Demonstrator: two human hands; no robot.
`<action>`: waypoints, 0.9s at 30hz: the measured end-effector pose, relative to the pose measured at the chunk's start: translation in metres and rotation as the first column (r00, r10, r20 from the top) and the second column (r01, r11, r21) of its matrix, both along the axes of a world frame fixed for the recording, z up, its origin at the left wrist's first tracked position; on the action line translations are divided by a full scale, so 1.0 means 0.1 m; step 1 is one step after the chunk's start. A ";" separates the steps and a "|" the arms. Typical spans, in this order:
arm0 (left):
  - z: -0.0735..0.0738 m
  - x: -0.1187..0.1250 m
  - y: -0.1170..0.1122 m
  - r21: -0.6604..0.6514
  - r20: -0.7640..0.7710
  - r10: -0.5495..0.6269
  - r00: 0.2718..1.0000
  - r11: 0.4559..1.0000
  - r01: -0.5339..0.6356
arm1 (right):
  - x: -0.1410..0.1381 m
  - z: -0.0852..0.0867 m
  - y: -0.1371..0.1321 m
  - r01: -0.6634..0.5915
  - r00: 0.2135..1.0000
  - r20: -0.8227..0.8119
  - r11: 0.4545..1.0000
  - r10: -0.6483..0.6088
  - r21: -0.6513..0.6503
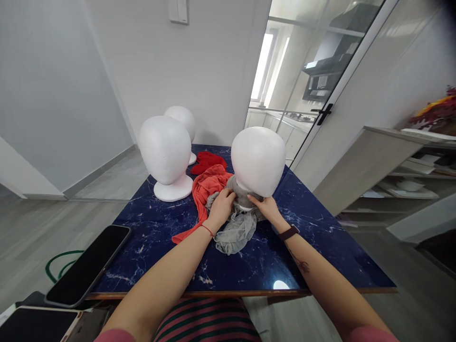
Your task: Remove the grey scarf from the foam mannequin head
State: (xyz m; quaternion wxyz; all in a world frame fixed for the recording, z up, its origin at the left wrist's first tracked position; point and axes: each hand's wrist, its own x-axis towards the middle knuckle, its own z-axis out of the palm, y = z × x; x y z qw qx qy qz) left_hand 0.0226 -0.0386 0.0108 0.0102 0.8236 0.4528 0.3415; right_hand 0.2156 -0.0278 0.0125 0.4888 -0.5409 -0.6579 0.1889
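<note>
Head view: blue marbled table (331, 251), far edge close to the wall (228, 71). Right foam head (258, 159) stands right of centre, nearer the far edge than the near one. Grey scarf (235, 232) is around its neck, one gathered end lying on the table in front.

Edges and room: a stretch of tabletop runs from the right hand (267, 209) out to the right edge; another strip lies between the scarf end and the near edge, flanked by both forearms. Left side is tighter: coral scarf (210, 185) beside the left hand (223, 206), then left foam head (166, 149) by the left edge, rear foam head (183, 118) behind it. Red cloth (208, 162) lies toward the far edge. Phone (89, 266) overlaps the near left corner.

Orientation: wrap runs crosswise about the neck; loose end points to the near edge, its long axis slanting slightly left. Head's crown is up.

Fingers: left, drawn together, gripping the wrap's left side; right, thumb across its front, closed on the cloth, other fingers mostly hidden.
</note>
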 end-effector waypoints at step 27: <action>-0.03 0.09 -0.16 -0.187 0.106 -0.011 0.994 0.982 0.030 | -0.14 0.08 0.03 0.055 0.974 -0.221 0.998 -0.046 0.033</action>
